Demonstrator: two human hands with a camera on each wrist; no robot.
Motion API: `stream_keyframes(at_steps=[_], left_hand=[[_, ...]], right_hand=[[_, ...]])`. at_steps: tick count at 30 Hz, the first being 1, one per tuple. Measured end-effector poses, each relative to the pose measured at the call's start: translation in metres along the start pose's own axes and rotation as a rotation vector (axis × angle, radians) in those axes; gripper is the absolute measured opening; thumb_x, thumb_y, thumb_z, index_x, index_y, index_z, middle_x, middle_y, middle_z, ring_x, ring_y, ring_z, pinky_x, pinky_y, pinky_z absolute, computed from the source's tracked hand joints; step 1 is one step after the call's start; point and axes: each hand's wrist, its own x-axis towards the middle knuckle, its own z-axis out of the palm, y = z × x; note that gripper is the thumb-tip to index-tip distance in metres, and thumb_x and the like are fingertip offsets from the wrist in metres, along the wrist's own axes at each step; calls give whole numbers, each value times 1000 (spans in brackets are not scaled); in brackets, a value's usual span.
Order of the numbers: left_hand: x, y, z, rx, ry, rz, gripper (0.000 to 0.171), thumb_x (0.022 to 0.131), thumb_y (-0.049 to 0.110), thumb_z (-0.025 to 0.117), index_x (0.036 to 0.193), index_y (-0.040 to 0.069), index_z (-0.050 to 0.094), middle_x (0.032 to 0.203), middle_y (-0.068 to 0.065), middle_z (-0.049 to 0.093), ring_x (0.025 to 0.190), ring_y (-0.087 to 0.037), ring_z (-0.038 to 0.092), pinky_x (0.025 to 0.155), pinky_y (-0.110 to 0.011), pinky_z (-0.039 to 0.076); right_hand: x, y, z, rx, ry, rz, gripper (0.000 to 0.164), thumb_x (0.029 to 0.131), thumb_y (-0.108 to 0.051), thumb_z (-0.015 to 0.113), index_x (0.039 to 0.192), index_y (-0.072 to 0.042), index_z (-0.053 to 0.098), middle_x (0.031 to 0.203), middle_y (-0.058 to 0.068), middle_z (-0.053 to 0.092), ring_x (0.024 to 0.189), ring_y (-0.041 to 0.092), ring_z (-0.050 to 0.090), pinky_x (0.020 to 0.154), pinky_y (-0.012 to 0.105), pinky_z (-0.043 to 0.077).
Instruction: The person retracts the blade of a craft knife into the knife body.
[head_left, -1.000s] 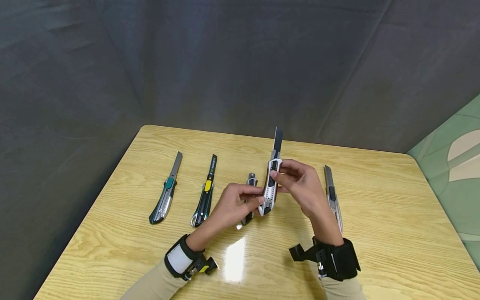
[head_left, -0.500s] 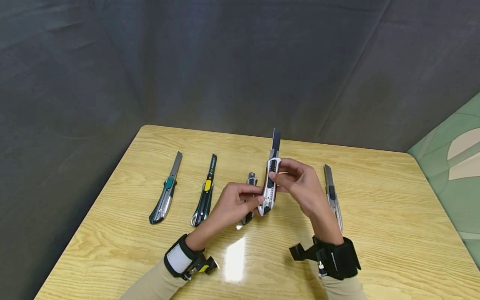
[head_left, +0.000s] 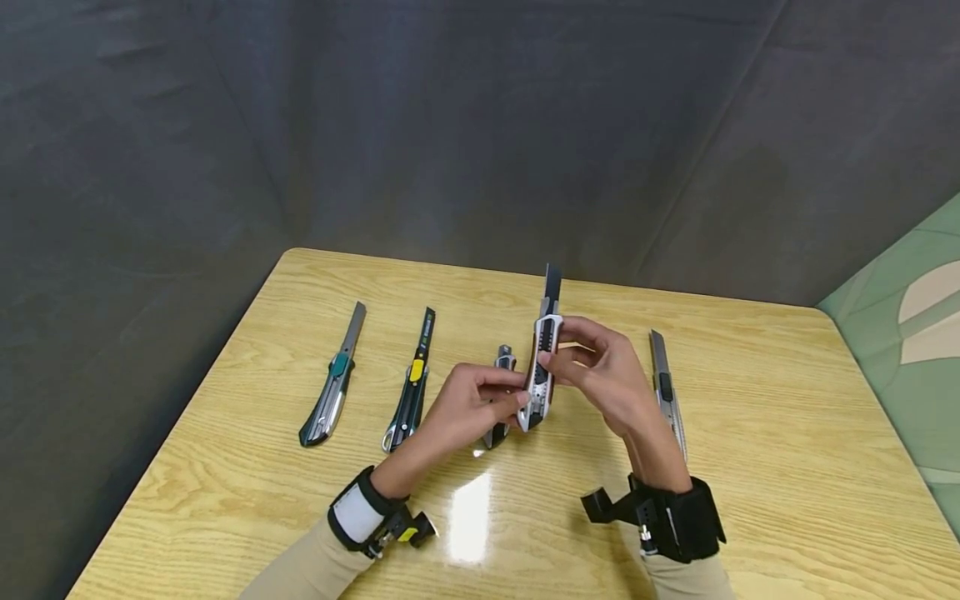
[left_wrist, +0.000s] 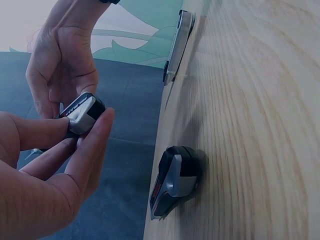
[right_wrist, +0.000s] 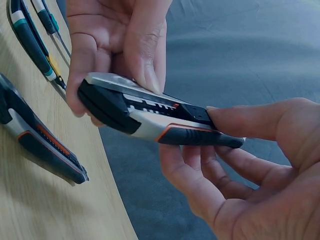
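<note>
Between both hands, raised over the table, is a silver and black utility knife with orange trim, its dark blade pointing away. My left hand pinches the butt end of the handle between thumb and fingers. Further up, my right hand holds the knife from the side, its thumb on the black slider. The right wrist view shows the knife handle with the thumb pressing behind the slot. A similar knife lies just left of the held one, partly hidden by my left hand.
On the wooden table lie a teal-slider knife and a yellow-slider knife to the left, both with blades out. A slim silver knife lies to the right. A dark cloth hangs behind the table's far edge.
My right thumb has slid down the handle with the slider, and the held knife's blade sticks out less than before. The left hand stays in place.
</note>
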Motion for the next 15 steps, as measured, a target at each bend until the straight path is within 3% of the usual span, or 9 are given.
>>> stream_keyframes(at_steps=[3, 8, 15], left_hand=[[0, 4, -1, 3, -3, 1, 26, 86, 1, 64, 111, -5, 65, 102, -27, 69, 72, -32, 67, 66, -46, 60], [-6, 26, 1, 47, 9, 14, 28, 85, -3, 62, 112, -11, 62, 107, -30, 66, 73, -36, 66, 63, -33, 61], [3, 2, -3, 14, 53, 51, 28, 84, -1, 65, 111, -2, 66, 109, -25, 67, 70, -26, 68, 67, -50, 59]], right_hand=[[1, 0, 0, -10, -6, -11, 39, 81, -9, 72, 117, -4, 59, 110, 19, 59, 89, 27, 65, 68, 32, 60], [2, 1, 2, -3, 6, 5, 37, 81, -12, 72, 116, -6, 61, 111, 18, 59, 89, 27, 65, 70, 31, 60], [1, 1, 5, 52, -8, 28, 38, 84, -19, 70, 118, -2, 60, 105, 18, 58, 87, 28, 66, 71, 37, 60]])
